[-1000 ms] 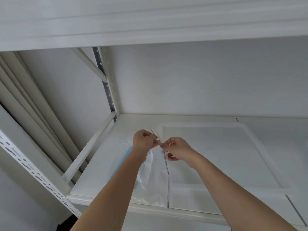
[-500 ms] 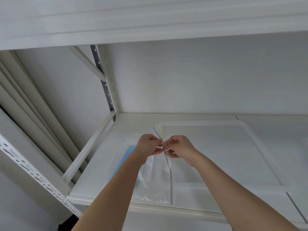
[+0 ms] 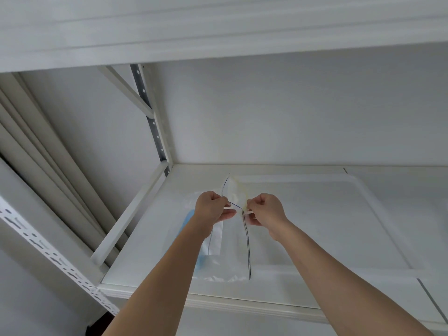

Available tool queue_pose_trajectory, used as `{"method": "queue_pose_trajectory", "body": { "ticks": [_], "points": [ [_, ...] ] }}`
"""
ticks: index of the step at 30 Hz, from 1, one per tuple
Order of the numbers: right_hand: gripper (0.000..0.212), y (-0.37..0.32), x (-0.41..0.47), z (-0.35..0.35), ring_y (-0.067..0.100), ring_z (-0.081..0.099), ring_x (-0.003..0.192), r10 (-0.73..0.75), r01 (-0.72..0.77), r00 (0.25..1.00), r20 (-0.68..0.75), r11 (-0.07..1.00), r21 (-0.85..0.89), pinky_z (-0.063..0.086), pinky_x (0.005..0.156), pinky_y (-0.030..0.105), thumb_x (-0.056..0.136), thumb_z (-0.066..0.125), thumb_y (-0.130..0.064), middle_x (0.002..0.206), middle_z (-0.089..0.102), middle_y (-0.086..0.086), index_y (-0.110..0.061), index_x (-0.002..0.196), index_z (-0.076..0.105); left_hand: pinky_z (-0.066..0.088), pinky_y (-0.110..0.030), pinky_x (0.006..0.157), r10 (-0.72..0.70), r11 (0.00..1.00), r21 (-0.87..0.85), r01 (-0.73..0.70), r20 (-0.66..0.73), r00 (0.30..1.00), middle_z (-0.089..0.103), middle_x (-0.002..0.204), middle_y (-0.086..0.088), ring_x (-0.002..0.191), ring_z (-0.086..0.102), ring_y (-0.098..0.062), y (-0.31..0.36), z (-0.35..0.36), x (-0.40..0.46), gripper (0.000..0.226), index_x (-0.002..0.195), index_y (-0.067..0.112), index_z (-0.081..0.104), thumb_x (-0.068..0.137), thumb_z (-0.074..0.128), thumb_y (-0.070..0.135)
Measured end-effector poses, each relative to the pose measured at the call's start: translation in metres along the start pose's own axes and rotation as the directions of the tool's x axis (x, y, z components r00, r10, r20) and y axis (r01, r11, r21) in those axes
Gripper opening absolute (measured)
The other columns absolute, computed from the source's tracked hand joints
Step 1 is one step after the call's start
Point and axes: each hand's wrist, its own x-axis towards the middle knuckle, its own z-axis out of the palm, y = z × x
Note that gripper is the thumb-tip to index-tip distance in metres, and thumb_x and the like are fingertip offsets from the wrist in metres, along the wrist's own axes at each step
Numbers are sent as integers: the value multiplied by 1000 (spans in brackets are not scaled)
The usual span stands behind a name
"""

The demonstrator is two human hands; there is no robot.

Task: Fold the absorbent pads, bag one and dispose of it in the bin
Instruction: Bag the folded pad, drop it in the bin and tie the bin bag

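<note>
Left hand [image 3: 210, 207] and right hand [image 3: 266, 209] pinch opposite lips of clear zip bag [image 3: 232, 246], mouth parted between them (blue pad [image 3: 191, 219] beneath left wrist), over shelf [image 3: 145, 251].

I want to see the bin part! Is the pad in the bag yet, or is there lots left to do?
Not yet. Both hands, left hand and right hand, are pinching the clear zip bag and pulling its mouth apart. A blue pad lies on the shelf under it, not bagged. Bagging, sealing and binning remain; no bin is in view.
</note>
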Motion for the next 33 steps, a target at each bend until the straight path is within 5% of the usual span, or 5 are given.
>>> {"method": "queue_pose_trajectory", "body": {
  "ticks": [6, 13, 21, 28, 33],
  "points": [
    [43, -4, -6, -5, 20, 66, 68, 98, -68, 972, 213, 987, -142, 58, 63, 27, 84, 66, -47, 90, 70, 10, -4, 89, 64, 60, -33, 73, 60, 996, -64, -65, -81, 995, 65, 87, -20, 67, 70, -28, 4, 0, 1, 10, 84, 2, 51, 94, 51, 3],
    [15, 0, -5, -4, 12, 61, 57, -37, 73, 974, 222, 985, -155, 56, 67, 29, 86, 69, -24, 65, 63, -2, -11, 79, 70, 60, -32, 73, -26, 998, 50, 23, 65, 998, 65, 83, -13, 66, 67, -24, 0, 3, -4, 33, 101, -3, 56, 84, 72, 21],
    [10, 1, -4, -9, 15, 54, 58, -28, 42, 967, 255, 998, -49, 57, 78, 35, 79, 77, -15, 62, 60, 5, -6, 81, 75, 59, -33, 76, -16, 986, 164, -2, 109, 994, 63, 81, -12, 71, 67, -25, -1, 3, -4, 12, 79, 3, 59, 89, 61, 8],
    [16, 2, 0, -5, 13, 52, 48, -14, 12, 987, 161, 1000, 11, 52, 58, 23, 85, 71, -14, 60, 58, 7, 2, 81, 71, 60, -29, 69, -22, 995, 95, 14, 89, 996, 67, 89, -21, 75, 72, -28, 4, 2, -3, 5, 89, -2, 57, 85, 56, -4],
    [18, 6, 13, -9, 13, 53, 44, 11, -12, 998, -66, 1000, -19, 55, 53, 22, 86, 67, -9, 63, 59, 9, 8, 82, 67, 61, -28, 62, 16, 1000, 26, -16, -12, 1000, 65, 74, -22, 59, 70, -24, 7, -3, 0, 20, 72, 6, 47, 84, 53, -8]
  ]
}}
